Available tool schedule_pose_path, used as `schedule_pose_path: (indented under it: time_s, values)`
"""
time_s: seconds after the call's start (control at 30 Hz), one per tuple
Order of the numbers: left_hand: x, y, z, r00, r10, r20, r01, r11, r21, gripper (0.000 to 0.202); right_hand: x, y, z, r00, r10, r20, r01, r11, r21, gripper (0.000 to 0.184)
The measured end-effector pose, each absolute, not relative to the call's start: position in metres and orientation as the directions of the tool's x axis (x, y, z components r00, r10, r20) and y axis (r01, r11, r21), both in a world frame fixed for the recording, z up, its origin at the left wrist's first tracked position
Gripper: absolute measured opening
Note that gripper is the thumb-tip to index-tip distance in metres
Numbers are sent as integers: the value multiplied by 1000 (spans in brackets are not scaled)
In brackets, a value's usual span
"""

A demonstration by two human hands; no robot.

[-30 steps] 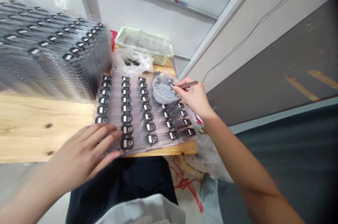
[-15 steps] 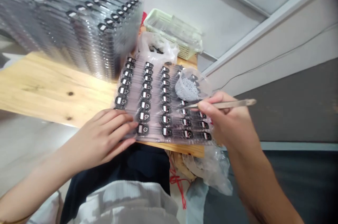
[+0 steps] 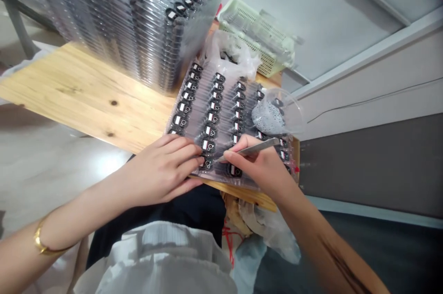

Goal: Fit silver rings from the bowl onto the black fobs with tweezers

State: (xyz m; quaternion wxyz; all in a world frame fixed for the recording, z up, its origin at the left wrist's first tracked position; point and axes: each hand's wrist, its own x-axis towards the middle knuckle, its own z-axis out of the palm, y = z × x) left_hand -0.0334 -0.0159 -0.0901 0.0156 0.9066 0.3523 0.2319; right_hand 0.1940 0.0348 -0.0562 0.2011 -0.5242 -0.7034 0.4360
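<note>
Nearest to the camera are the person's two forearms; the left wrist carries one gold bracelet (image 3: 41, 241). The left hand (image 3: 162, 169) lies flat on the near left corner of one clear plastic tray (image 3: 226, 100). Its grip is not closed on anything: the fingers are stretched out side by side and press down on the tray. The right hand (image 3: 263, 169) is just beside it, over the near edge of the same tray, and its grip pinches one pair of metal tweezers (image 3: 252, 148) between the thumb and the fingers. The tweezers point to the left, and their tip is at a part in the near row, close to the left fingertips; I cannot tell if the tip touches it. The tray rests on the near right corner of the wooden worktop (image 3: 86, 95) and holds small black parts (image 3: 212, 118) with white labels. I count at least four columns, but the hands cover the near rows, so the number in each column is not sure. On the right side of the tray stands one clear bowl (image 3: 292, 114) with many tiny grey pieces inside. Behind the tray lies one crumpled plastic bag (image 3: 224, 51), and further back one pale green basket (image 3: 259, 35). On the far left of the worktop stands one tall stack of trays (image 3: 138, 21), too blurred to count.
</note>
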Motion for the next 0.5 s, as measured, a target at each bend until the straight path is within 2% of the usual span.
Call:
schedule_pose_path:
  time_s: [0.5]
  values:
    - [-31,-16,-91,677,624,391,601,-775,196,33,194,36,-66,-412,902,-127,553,136,-822,21]
